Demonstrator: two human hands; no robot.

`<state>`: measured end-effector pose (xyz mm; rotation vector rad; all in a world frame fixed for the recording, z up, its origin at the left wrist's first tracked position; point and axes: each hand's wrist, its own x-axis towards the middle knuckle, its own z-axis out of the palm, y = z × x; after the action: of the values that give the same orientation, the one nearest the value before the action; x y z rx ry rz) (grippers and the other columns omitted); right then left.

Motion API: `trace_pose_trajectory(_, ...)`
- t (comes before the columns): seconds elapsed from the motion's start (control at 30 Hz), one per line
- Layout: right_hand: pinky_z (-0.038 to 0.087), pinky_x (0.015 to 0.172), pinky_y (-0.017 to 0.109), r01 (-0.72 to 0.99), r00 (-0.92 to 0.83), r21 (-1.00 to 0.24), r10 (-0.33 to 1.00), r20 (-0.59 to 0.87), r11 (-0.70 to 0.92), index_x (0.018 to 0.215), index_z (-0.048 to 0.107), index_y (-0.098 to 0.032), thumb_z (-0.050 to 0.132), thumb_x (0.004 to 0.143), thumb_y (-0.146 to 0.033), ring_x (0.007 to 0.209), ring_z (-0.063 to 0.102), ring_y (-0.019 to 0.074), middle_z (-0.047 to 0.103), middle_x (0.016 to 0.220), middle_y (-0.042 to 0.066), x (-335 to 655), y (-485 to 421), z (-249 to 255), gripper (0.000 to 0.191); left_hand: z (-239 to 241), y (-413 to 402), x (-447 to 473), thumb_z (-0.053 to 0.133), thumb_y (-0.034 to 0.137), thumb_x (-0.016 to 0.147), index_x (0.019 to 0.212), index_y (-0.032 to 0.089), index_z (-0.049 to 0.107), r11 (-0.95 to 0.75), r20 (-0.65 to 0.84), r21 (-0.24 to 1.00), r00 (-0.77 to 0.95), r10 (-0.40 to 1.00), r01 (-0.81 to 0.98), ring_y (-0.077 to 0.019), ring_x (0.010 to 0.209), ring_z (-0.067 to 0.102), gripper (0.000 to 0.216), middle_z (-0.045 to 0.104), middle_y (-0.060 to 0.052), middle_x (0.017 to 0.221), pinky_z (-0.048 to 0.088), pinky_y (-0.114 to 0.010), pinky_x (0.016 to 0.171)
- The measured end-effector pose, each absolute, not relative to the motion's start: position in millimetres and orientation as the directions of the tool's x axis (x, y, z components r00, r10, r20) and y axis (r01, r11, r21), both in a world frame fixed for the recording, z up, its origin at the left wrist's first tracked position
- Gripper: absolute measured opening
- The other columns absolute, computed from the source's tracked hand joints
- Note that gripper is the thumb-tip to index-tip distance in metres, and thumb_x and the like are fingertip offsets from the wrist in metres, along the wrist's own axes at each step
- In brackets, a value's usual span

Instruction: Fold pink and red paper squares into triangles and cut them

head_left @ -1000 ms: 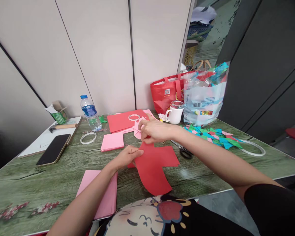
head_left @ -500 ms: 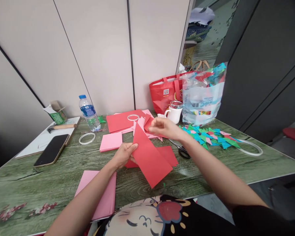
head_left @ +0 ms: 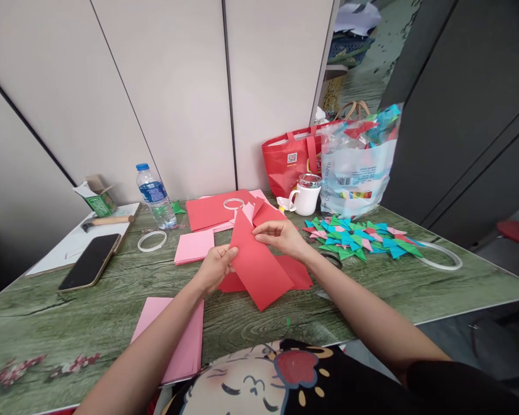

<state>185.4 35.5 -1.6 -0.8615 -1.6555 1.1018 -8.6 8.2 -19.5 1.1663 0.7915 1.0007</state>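
A strip of red paper is held up at a slant over the table. My left hand grips its left edge, thumb on the front face and fingers behind. At the strip's upper right edge, the fingertips of my right hand are pinched together on the paper. Below the strip lie more red paper pieces, partly covered by it. Beyond my hands are a large red sheet and a roll of white tape on top. Behind my right wrist, a scissors handle shows in part.
Pink paper stacks lie left. A phone, hammer, tape roll and water bottle stand or lie farther left. At right are folded paper pieces, a white mug, a red bag and a plastic bag.
My right hand has come down from beside the strip onto its upper right edge. The strip's lower end has risen slightly. My left hand keeps its hold.
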Motion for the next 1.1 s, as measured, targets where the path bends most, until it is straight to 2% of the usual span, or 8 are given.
trace_pose_trajectory(0.23,0.045,0.076,0.029,0.152,-0.532,-0.883,0.790,0.305,0.443,0.093,0.068,-0.019,0.046,0.081,-0.026,0.087,0.059,0.0150,0.067,0.093,0.003,196.6,32.1,3.2,0.026,-14.0,13.9,-10.4,0.072,0.039,0.059,0.079,0.011,0.062,-0.052,0.086,0.941,0.088,0.992,-0.333,-0.0115,0.055,0.058,0.036,0.068,-0.005,0.071,0.042,-0.020,0.047)
trace_pose_trajectory(0.43,0.045,0.080,0.029,0.130,-0.778,-0.850,0.584,0.232,0.510,0.097,0.066,-0.020,0.062,0.071,-0.024,0.088,0.057,0.0148,0.065,0.095,0.002,205.7,35.1,5.8,0.027,-13.7,15.9,-13.2,0.074,0.036,0.057,0.081,0.012,0.064,-0.102,0.104,0.906,-0.019,0.994,-0.411,-0.0157,0.066,0.062,0.036,0.069,-0.005,0.075,0.047,-0.024,0.057)
trace_pose_trajectory(0.53,0.047,0.065,0.024,0.182,-0.718,-0.830,0.649,0.254,0.527,0.081,0.067,-0.017,0.073,0.059,-0.030,0.085,0.055,0.0158,0.061,0.086,0.003,202.2,34.4,3.3,0.026,-15.8,18.0,-15.0,0.074,0.036,0.057,0.080,0.012,0.063,-0.125,0.101,0.891,-0.079,0.992,-0.436,-0.0153,0.064,0.062,0.035,0.069,-0.004,0.075,0.048,-0.024,0.056)
trace_pose_trajectory(0.6,0.047,0.059,0.021,0.170,-0.633,-0.838,0.709,0.311,0.519,0.081,0.066,-0.016,0.074,0.057,-0.033,0.090,0.053,0.0169,0.057,0.094,0.005,198.7,32.1,1.9,0.030,-16.2,19.4,-15.8,0.073,0.035,0.059,0.080,0.013,0.063,-0.135,0.092,0.877,-0.116,0.989,-0.462,-0.0152,0.064,0.062,0.033,0.069,-0.005,0.077,0.048,-0.024,0.055)
trace_pose_trajectory(0.73,0.050,0.070,0.024,0.121,-0.677,-0.823,0.652,0.341,0.556,0.108,0.056,-0.023,0.074,0.058,-0.030,0.102,0.048,0.0175,0.049,0.112,0.005,192.7,24.2,1.3,0.054,-15.3,22.2,-16.7,0.070,0.029,0.063,0.082,0.013,0.063,-0.160,0.092,0.845,-0.157,0.983,-0.510,-0.0143,0.065,0.062,0.026,0.068,-0.006,0.082,0.048,-0.024,0.055)
trace_pose_trajectory(0.8,0.050,0.076,0.027,0.132,-0.703,-0.801,0.625,0.340,0.585,0.111,0.053,-0.024,0.072,0.061,-0.027,0.102,0.048,0.0172,0.049,0.113,0.004,188.8,20.9,0.0,0.055,-15.2,23.5,-17.1,0.069,0.027,0.064,0.081,0.014,0.062,-0.191,0.108,0.831,-0.185,0.977,-0.523,-0.0134,0.063,0.061,0.023,0.068,-0.005,0.081,0.047,-0.022,0.053)
trace_pose_trajectory(0.93,0.047,0.077,0.030,0.196,-0.500,-0.768,0.736,0.457,0.610,0.087,0.061,-0.019,0.067,0.067,-0.029,0.100,0.050,0.0189,0.052,0.104,0.006,179.2,20.1,-6.5,0.023,-16.7,24.5,-17.9,0.069,0.027,0.064,0.080,0.015,0.062,-0.221,0.144,0.820,-0.182,0.973,-0.529,-0.0124,0.061,0.060,0.021,0.068,-0.004,0.080,0.044,-0.019,0.047)
trace_pose_trajectory(1.1,0.039,0.088,0.033,0.226,-0.265,-0.762,0.791,0.552,0.607,0.064,0.061,-0.017,0.072,0.061,-0.037,0.113,0.044,0.0237,0.046,0.120,0.008,174.6,25.3,-11.3,0.024,-18.1,23.2,-17.2,0.071,0.027,0.064,0.078,0.015,0.062,-0.237,0.182,0.811,-0.153,0.971,-0.536,-0.0109,0.060,0.059,0.020,0.068,-0.004,0.079,0.042,-0.018,0.046)
